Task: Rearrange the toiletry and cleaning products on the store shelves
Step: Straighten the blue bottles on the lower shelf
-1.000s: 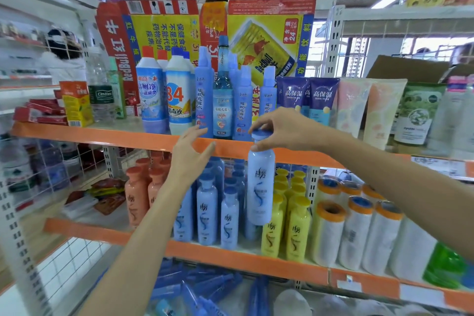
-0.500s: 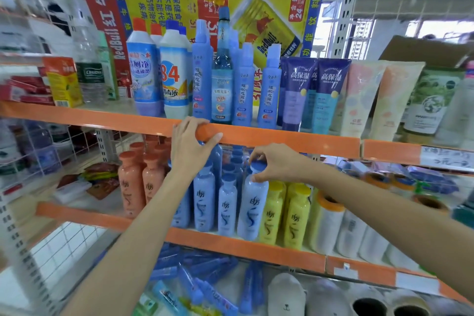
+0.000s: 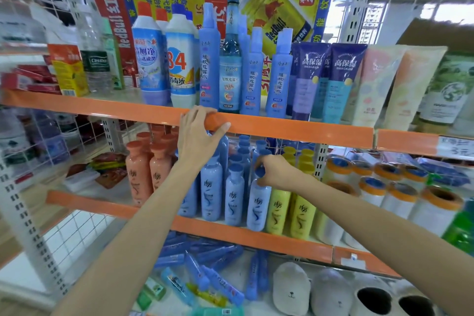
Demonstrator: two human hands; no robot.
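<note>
Blue bottle (image 3: pixel 259 206) cap in right hand (image 3: pixel 275 170) grip (middle shelf), left hand (image 3: pixel 197 133) clasping orange shelf edge (image 3: pixel 295 129)

white wire-mesh shelving (image 3: pixel 64 136), orange shelf edges (image 3: pixel 295 131), bright window (image 3: pixel 372 20) behind.
</note>
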